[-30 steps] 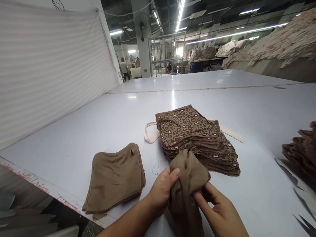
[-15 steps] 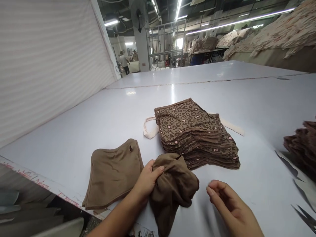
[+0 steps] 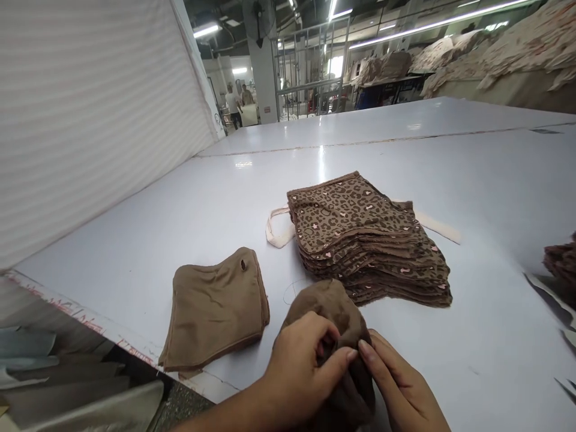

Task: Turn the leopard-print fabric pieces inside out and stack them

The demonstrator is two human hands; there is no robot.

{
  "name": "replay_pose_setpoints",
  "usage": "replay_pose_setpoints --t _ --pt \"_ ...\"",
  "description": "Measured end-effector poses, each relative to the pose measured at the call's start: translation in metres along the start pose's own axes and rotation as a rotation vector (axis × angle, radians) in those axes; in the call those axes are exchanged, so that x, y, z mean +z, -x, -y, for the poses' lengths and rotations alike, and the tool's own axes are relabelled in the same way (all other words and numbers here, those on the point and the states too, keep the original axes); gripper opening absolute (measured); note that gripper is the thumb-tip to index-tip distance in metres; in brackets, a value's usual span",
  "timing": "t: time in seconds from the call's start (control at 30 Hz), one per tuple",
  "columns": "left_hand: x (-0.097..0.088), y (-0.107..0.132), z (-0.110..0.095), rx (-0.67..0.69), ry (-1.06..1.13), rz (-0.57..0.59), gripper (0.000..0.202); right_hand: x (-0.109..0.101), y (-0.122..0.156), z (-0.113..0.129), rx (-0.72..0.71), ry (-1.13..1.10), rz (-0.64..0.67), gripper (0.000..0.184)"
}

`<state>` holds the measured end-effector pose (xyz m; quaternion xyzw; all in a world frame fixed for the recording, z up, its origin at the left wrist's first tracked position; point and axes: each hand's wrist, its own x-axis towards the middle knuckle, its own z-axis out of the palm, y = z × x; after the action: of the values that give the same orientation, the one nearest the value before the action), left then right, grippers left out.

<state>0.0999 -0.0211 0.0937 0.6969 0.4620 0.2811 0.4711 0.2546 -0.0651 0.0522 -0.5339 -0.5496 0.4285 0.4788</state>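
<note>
Both hands work on one plain brown fabric piece (image 3: pixel 330 312), which lies bunched on the white table (image 3: pixel 180 216) at about 6 o'clock in the head view, just in front of the person. The left hand (image 3: pixel 299 375) is closed on the cloth: its fingers curl over the top of the bundle and the thumb presses toward the right hand. The right hand (image 3: pixel 400 390) meets it from the 5 o'clock side, and its fingertips pinch the same fold, so the two hands touch each other over the fabric. The lower part of the piece is hidden under the hands.

At 9 o'clock from the hands lies a flat stack of plain brown pieces (image 3: pixel 216 309), near the table edge, with a small hole near its top corner. At 12 o'clock, just beyond the bundle, stands a thicker stack of leopard-print pieces (image 3: pixel 364 240); a pale fabric strip (image 3: pixel 276 231) comes out from under it on both sides. At 3 o'clock, at the frame edge, some more dark brown fabric (image 3: pixel 560 261) is visible.

I judge the step in hand to be the handling of a single piece, probably opening or turning it, because it is crumpled and not yet flat. The next move, I think, calls for a firm pinch on the edges and a pull apart, so the cloth spreads smooth.
</note>
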Motion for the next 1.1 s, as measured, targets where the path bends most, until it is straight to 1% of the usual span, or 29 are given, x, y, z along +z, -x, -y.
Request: replay_pose_setpoints --t 0.07,0.17,0.2,0.27,0.3,0.33,0.4,0.47,0.53,0.57,0.6,0.63,0.7,0.73,0.8,0.87,0.9,0.97,1.03,1.07,1.1 --pt "0.009 -0.002 0.003 -0.098 0.307 0.036 0.024 0.003 0.002 0.003 -0.053 0.029 -0.080 0.018" --pt "0.021 -0.008 0.007 -0.302 0.899 0.107 0.029 0.008 0.002 0.002 -0.103 0.090 -0.226 0.018" --pt "0.025 -0.010 0.007 -0.356 1.055 0.129 0.030 0.009 0.002 0.000 -0.112 0.104 -0.259 0.019" --pt "0.031 -0.013 0.005 -0.406 1.256 0.129 0.030 0.009 0.001 -0.001 -0.113 0.118 -0.282 0.021" --pt "0.033 -0.014 0.003 -0.403 1.299 0.115 0.029 0.007 0.000 -0.002 -0.105 0.122 -0.280 0.021" --pt "0.034 -0.015 0.002 -0.385 1.305 0.096 0.028 0.005 -0.002 -0.001 -0.091 0.126 -0.275 0.021" --pt "0.034 -0.017 -0.001 -0.310 1.202 0.031 0.028 -0.001 -0.003 0.002 -0.057 0.130 -0.247 0.021" --pt "0.032 -0.017 -0.002 -0.216 1.005 -0.030 0.031 -0.008 -0.004 0.006 0.020 0.101 -0.129 0.024" --pt "0.027 -0.015 -0.002 -0.137 0.792 -0.069 0.032 -0.012 -0.004 0.010 0.106 0.022 -0.001 0.027" --pt "0.025 -0.013 -0.001 -0.113 0.691 -0.084 0.032 -0.012 -0.004 0.012 0.132 -0.021 0.030 0.026" --pt "0.023 -0.012 -0.001 -0.104 0.590 -0.089 0.032 -0.011 -0.003 0.013 0.136 -0.051 0.024 0.025" --pt "0.021 -0.010 0.000 -0.111 0.490 -0.079 0.032 -0.010 -0.002 0.013 0.117 -0.057 -0.016 0.023" --pt "0.018 -0.007 0.002 -0.157 0.371 -0.011 0.033 -0.006 0.001 0.013 0.049 -0.001 -0.105 0.022" --pt "0.016 -0.007 0.002 -0.185 0.387 0.043 0.034 -0.004 0.003 0.012 0.013 0.050 -0.143 0.021" --pt "0.015 -0.006 0.001 -0.214 0.541 0.120 0.035 0.000 0.006 0.009 -0.058 0.147 -0.203 0.019" --pt "0.016 -0.007 0.000 -0.216 0.737 0.126 0.033 0.002 0.009 0.007 -0.083 0.191 -0.268 0.018" --pt "0.018 -0.007 0.000 -0.215 0.827 0.120 0.030 0.003 0.009 0.006 -0.067 0.179 -0.300 0.018" --pt "0.024 -0.007 0.000 -0.220 1.017 0.132 0.025 0.005 0.009 0.004 0.027 0.041 -0.344 0.021" --pt "0.030 -0.006 0.002 -0.230 1.200 0.184 0.023 0.007 0.008 0.003 0.183 -0.232 -0.300 0.024" --pt "0.032 -0.006 0.004 -0.231 1.255 0.201 0.024 0.008 0.006 0.002 0.249 -0.378 -0.258 0.025" --pt "0.034 -0.007 0.005 -0.231 1.265 0.213 0.024 0.010 0.005 0.002 0.298 -0.494 -0.232 0.027"
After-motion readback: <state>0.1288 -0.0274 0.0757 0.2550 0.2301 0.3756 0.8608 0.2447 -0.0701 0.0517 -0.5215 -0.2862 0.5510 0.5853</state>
